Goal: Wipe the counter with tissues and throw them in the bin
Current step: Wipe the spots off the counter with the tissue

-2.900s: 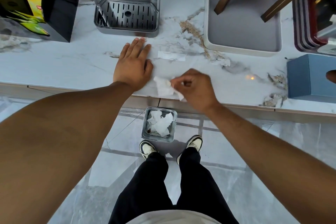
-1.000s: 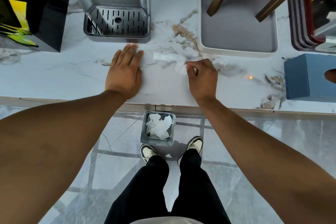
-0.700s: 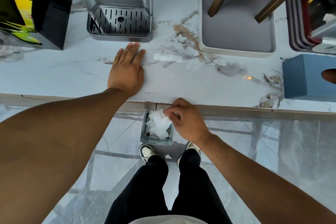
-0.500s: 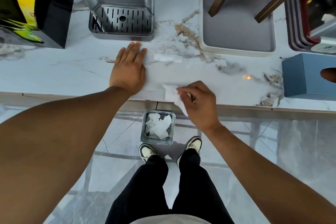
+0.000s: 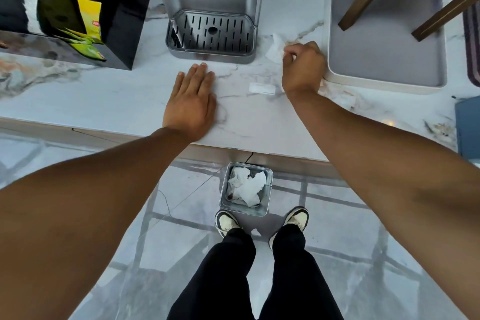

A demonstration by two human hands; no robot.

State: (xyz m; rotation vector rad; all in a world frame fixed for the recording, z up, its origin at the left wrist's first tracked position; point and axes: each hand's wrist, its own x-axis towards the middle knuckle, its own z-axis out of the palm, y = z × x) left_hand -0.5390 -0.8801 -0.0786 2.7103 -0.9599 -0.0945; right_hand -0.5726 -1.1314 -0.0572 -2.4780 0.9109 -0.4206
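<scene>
Our right hand point(image 5: 302, 69) is curled into a loose fist around a crumpled white tissue point(image 5: 274, 50), the paper sticking out past the fingertips toward the far left. We press it onto the marble counter point(image 5: 117, 96) in the narrow strip between the grey drip tray point(image 5: 211, 34) of the dispenser and the rim of the pale grey serving tray point(image 5: 384, 83), with our knuckles almost against that rim. Just beside our right wrist, on the near side, lies a small flat white paper slip point(image 5: 261, 88), apart from the tissue we hold.

Our left hand point(image 5: 191, 101) lies flat and spread on the counter, palm down, gripping nothing, its fingertips near the front lip of the drip tray.

On the floor below the counter edge, in front of our shoes point(image 5: 262, 218), stands the small square metal bin point(image 5: 223, 189), and crumpled white tissues point(image 5: 246, 186) already fill it.

At the far left of the counter sits a black box point(image 5: 124, 15) with yellow-green sachets point(image 5: 85, 34) showing in its open side. Dark wooden legs point(image 5: 363, 0) stand in the serving tray, and at the right edge we see part of a blue box point(image 5: 467, 127).
</scene>
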